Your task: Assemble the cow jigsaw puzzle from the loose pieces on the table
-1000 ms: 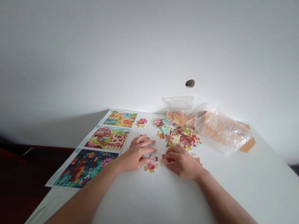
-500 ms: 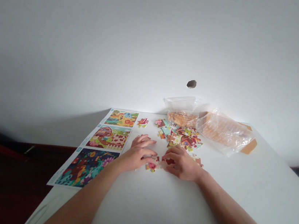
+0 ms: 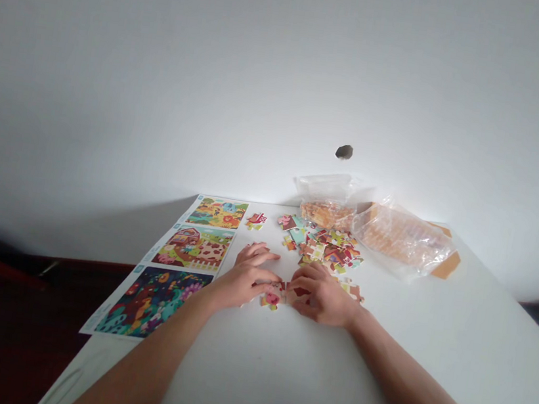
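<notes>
My left hand [image 3: 248,280] rests on the table with its fingers spread, thumb and fingertips at the edge of a pink pig-face puzzle section [image 3: 272,298]. Pieces under that palm are mostly hidden. Curled over a white puzzle piece with brown patches [image 3: 298,294], my right hand [image 3: 321,293] presses its fingers onto it beside the pig section. The two sections look close together, but I cannot tell whether they are joined. More puzzle pieces [image 3: 354,290] peek out beyond the right knuckles.
A heap of loose puzzle pieces [image 3: 337,249] lies behind my hands, with a small red piece group [image 3: 256,220] further left. A picture sheet [image 3: 141,273] covers the table's left side. Two clear plastic bags [image 3: 327,213] of pieces sit against the wall [image 3: 263,95].
My right hand has moved slightly left with the brown-patched piece, narrowing the gap to the pig section. The left hand has stayed nearly still.
</notes>
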Demonstrator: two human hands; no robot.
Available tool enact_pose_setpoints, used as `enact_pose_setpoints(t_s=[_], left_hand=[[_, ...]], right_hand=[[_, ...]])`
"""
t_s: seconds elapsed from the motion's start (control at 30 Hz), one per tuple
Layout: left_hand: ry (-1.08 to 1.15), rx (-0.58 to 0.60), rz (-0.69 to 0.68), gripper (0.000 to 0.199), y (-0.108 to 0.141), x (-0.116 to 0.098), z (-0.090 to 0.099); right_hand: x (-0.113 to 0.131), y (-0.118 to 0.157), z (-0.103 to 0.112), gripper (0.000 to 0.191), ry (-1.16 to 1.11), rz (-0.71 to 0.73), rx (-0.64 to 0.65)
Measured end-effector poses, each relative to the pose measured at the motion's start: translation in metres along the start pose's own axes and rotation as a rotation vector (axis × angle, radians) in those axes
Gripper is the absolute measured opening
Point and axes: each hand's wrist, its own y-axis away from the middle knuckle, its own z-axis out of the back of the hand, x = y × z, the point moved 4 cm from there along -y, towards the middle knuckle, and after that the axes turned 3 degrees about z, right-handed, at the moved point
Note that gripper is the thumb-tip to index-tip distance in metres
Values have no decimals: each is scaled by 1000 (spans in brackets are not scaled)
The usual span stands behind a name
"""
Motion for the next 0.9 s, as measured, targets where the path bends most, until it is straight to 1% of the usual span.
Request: enact_pose_setpoints(t_s=[0.07,0.3,0.4,0.53,0.7,0.8,0.9], left_hand=[[-2,5,9,17,0,0,-1],[5,-1,1,17,0,1,-2],[2,-5,-7,17,0,1,-2],[-6,-21,-47,19,1,-3,1],[-21,25,-133,19,3,-10,1],[-15,42,-128,23,3,-9,0],[-3,56,-117,25,5,-8,1]], right_hand=[[0,0,-1,23,8,0,-1],[4,0,0,12,22,22,19],[7,0,2,11,23,31,6],[6,0,7,15,49,15,-57],[1,2,9,12,51,19,-73],[-5,6,18,14,31,-5,-115],[-16,14,36,13,45,-81,-191]])
